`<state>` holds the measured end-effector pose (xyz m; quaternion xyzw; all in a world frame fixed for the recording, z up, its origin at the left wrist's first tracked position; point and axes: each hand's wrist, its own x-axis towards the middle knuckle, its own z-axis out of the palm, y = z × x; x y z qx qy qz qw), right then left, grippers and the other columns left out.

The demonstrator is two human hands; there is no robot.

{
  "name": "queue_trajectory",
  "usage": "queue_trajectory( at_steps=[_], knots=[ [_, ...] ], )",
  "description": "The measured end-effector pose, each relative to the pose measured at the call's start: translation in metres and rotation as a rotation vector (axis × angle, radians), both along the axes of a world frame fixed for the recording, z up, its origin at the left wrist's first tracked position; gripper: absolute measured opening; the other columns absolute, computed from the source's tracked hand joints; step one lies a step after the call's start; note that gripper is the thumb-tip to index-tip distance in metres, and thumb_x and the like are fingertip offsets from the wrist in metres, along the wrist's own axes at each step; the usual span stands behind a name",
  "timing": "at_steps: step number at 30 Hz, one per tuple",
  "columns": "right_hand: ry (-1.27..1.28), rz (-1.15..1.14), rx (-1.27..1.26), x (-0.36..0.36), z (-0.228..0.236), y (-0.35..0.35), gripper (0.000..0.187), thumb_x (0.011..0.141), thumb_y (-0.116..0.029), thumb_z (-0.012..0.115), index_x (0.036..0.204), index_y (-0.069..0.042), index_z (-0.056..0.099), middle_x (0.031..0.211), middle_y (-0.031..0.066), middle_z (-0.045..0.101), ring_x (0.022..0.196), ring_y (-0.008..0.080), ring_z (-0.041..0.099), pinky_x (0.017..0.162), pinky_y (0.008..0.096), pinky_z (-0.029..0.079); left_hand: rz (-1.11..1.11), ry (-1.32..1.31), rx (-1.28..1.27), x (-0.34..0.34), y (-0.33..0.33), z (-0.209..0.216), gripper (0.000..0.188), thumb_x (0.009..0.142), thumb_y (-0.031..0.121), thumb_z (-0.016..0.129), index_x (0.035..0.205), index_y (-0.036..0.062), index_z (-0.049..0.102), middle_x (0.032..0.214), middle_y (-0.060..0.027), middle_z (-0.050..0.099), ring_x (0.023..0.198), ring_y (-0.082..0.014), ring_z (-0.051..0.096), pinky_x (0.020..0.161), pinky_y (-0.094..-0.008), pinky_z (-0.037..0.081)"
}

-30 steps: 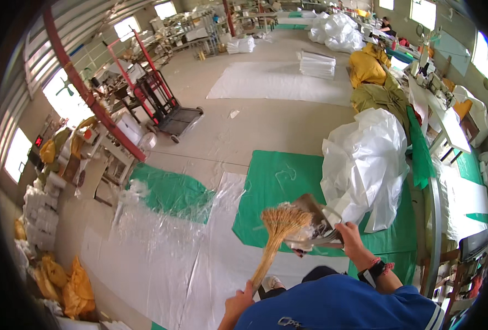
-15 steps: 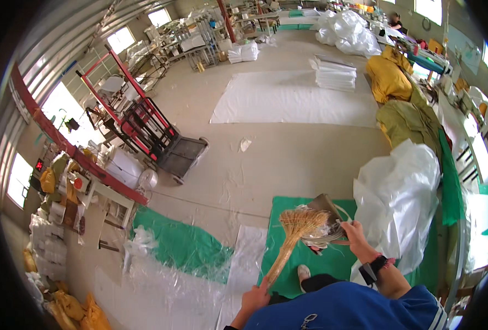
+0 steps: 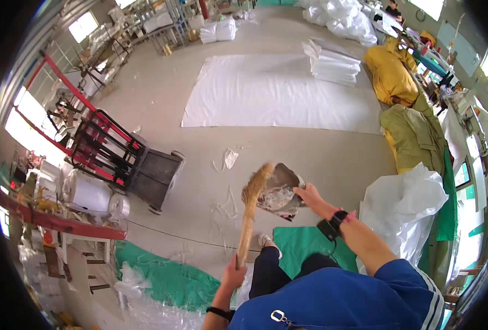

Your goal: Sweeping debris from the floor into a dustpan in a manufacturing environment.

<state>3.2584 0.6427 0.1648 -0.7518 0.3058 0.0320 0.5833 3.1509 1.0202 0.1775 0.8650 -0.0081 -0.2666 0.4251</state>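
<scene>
My left hand (image 3: 234, 275) is closed round the handle of a straw broom (image 3: 247, 220). The broom slants up and away from me, its bristle head beside the left edge of a dustpan (image 3: 283, 175). My right hand (image 3: 310, 196) grips the dustpan at its right side. Inside the pan lies a heap of whitish scraps and strips (image 3: 277, 197). Both tools are in front of me over the grey floor, beyond the green sheet; whether they touch the floor I cannot tell. Loose white strips (image 3: 225, 206) and a crumpled white scrap (image 3: 230, 159) lie left of the broom.
A black and red trolley (image 3: 153, 175) stands at the left. Green sheets (image 3: 301, 247) and clear plastic film (image 3: 145, 291) lie near my feet. On the right are crumpled white plastic (image 3: 395, 209) and yellow sacks (image 3: 390, 74). A white sheet (image 3: 244, 93) with a folded stack (image 3: 332, 63) lies ahead.
I have stepped forward, and the trolley and white sheet look nearer. Broom and dustpan have moved from over the green sheet to over the grey floor, still in my hands.
</scene>
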Motion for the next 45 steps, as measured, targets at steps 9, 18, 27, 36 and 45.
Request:
queue_trajectory(
  at_steps=[9, 18, 27, 36, 45],
  knots=[
    [0.339, 0.306, -0.198, 0.349, -0.124, -0.006, 0.056, 0.074, -0.038, 0.062, 0.092, 0.014, 0.053, 0.090, 0.0292, 0.059, 0.090, 0.0394, 0.058, 0.074, 0.0418, 0.046, 0.354, 0.302, -0.136, 0.350, -0.028, -0.071, 0.048, 0.070, 0.003, 0.054, 0.117, 0.0066, 0.047, 0.067, -0.0059, 0.053, 0.044, -0.0161, 0.050, 0.039, -0.0295, 0.043],
    [0.427, 0.411, -0.344, 0.601, -0.266, -0.035, 0.061, 0.075, -0.041, 0.060, 0.100, 0.013, 0.048, 0.099, 0.0318, 0.055, 0.097, 0.0411, 0.055, 0.081, 0.0423, 0.045, 0.804, 0.566, -0.376, 0.589, -0.038, -0.241, 0.028, 0.070, 0.004, 0.056, 0.097, 0.0069, 0.047, 0.062, -0.0055, 0.048, 0.044, -0.0167, 0.049, 0.034, -0.0301, 0.040],
    [0.627, 0.473, -0.321, 0.690, -0.317, -0.063, 0.059, 0.074, -0.040, 0.061, 0.101, 0.011, 0.045, 0.094, 0.0312, 0.057, 0.094, 0.0404, 0.056, 0.080, 0.0446, 0.045, 0.655, 0.662, -0.056, 0.663, -0.181, -0.301, 0.080, 0.065, 0.006, 0.054, 0.136, 0.0093, 0.017, 0.071, -0.0168, 0.055, 0.046, -0.0254, 0.054, 0.040, -0.0361, 0.045],
    [0.591, 0.484, -0.457, 0.690, -0.259, -0.068, 0.052, 0.072, -0.043, 0.059, 0.105, -0.003, 0.051, 0.101, 0.0213, 0.058, 0.098, 0.0378, 0.053, 0.082, 0.0443, 0.042, -0.330, 0.620, 0.247, 0.708, -0.192, -0.212, 0.076, 0.070, 0.017, 0.051, 0.137, 0.0070, 0.017, 0.090, -0.0238, 0.061, 0.085, -0.0391, 0.059, 0.074, -0.0460, 0.047],
    [0.315, 0.019, 0.120, 0.801, -0.077, -0.021, 0.026, 0.074, -0.022, 0.060, 0.079, 0.003, 0.059, 0.068, 0.0044, 0.057, 0.058, 0.0110, 0.052, 0.048, 0.0288, 0.042, -0.484, 0.409, 0.293, 0.816, -0.028, -0.038, 0.076, 0.068, 0.018, 0.054, 0.136, 0.0132, 0.019, 0.080, -0.0223, 0.061, 0.077, -0.0374, 0.060, 0.067, -0.0475, 0.047]
  ],
)
